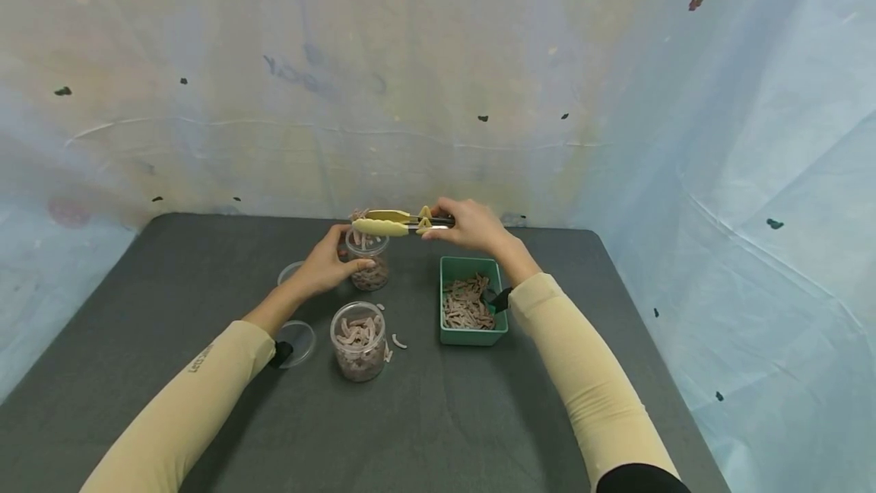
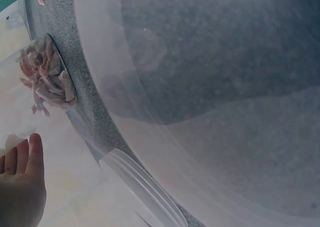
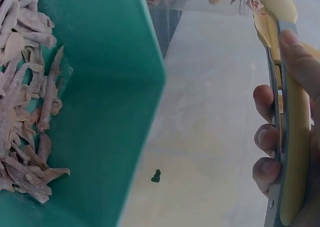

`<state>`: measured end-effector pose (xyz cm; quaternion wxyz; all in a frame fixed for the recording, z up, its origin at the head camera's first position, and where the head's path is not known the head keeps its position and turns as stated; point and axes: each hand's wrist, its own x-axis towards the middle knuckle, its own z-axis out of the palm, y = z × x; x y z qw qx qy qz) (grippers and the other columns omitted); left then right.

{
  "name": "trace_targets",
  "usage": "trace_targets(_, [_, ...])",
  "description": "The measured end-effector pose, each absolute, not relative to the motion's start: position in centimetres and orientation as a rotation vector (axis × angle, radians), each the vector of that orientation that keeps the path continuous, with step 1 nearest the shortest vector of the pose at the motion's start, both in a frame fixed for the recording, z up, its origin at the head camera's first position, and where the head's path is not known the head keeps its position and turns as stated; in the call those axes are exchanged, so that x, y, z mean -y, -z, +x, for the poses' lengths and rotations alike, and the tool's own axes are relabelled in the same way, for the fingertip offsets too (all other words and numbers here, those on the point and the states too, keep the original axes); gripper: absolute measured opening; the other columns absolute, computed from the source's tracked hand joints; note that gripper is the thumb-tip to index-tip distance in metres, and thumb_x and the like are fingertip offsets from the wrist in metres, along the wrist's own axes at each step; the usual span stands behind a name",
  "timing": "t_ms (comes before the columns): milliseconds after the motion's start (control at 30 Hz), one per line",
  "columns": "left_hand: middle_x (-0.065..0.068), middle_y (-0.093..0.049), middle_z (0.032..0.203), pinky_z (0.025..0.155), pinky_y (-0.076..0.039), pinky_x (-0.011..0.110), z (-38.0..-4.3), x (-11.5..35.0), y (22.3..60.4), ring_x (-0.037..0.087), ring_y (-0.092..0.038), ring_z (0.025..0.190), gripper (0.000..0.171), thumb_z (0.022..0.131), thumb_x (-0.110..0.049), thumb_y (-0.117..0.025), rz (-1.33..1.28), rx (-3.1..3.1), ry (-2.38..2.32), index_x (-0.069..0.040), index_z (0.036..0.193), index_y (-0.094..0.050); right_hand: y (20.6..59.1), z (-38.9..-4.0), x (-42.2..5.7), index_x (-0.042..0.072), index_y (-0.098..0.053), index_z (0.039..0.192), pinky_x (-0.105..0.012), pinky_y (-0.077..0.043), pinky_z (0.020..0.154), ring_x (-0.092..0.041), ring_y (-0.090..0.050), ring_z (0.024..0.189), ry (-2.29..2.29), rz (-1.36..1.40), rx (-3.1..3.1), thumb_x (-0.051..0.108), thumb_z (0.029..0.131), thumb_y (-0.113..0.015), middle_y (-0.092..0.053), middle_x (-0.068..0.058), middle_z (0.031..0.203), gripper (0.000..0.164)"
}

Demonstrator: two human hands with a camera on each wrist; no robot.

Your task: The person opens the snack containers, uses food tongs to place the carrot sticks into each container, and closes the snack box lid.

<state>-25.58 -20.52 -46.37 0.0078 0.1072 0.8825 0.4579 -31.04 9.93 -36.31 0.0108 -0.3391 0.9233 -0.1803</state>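
Note:
My left hand (image 1: 320,265) holds a clear plastic jar (image 1: 370,278) at the back of the table, thumb in front and fingers on its far left side. Brownish dried strips fill its lower part. With my right hand (image 1: 474,225) I grip yellow-headed tongs (image 1: 380,227) level over this jar's mouth. Some strips show at the tong heads and just below them. In the right wrist view, my thumb and fingers wrap the tongs' handle (image 3: 295,157). A second jar (image 1: 359,362), nearer me, is filled with strips close to its rim.
Right of the jars stands a green rectangular box (image 1: 472,337) with a heap of strips (image 1: 468,304) in it. Two clear round lids (image 1: 298,342) lie left of the jars, one partly behind my left arm. Loose strips (image 1: 399,341) lie beside the near jar. Plastic sheeting (image 1: 411,82) hangs behind the table.

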Motion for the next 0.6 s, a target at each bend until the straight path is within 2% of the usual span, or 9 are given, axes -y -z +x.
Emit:
trace_targets(167, [0.03, -0.034, 0.158, 0.107, -0.045, 0.063, -25.56, 20.66, 46.36, 0.052, -0.045, 0.138, 0.092, 0.095, -0.034, -0.079, 0.331, -2.761, -1.43, 0.002, 0.159, -0.023, 36.46, -30.86, -9.79, 0.015, -0.065, 0.131, -0.047, -0.057, 0.086, -0.025, -0.07, 0.103, 0.524, -1.054, -2.895, 0.05, 0.092, -0.077, -0.072, -0.006, 0.126, 0.053])
trace_targets(400, [0.03, -0.034, 0.158, 0.105, -0.047, 0.063, -25.46, 20.64, 46.21, 0.054, -0.046, 0.137, 0.093, 0.096, -0.036, -0.078, 0.316, -2.754, -1.42, 0.001, 0.16, -0.022, 36.39, -30.64, -9.84, 0.016, -0.064, 0.133, -0.046, -0.058, 0.084, -0.024, -0.071, 0.102, 0.454, -1.063, -2.913, 0.052, 0.092, -0.076, -0.072, -0.005, 0.127, 0.055])
trace_targets(600, [0.03, -0.038, 0.154, 0.105, -0.047, 0.063, -25.46, 20.75, 46.35, 0.051, -0.048, 0.136, 0.09, 0.096, -0.035, -0.079, 0.348, -2.767, -1.439, 0.001, 0.159, -0.026, 36.11, -30.45, -9.77, 0.015, -0.064, 0.135, -0.047, -0.058, 0.085, -0.025, -0.071, 0.106, 0.419, -1.076, -2.911, 0.052, 0.092, -0.076, -0.071, -0.007, 0.13, 0.058])
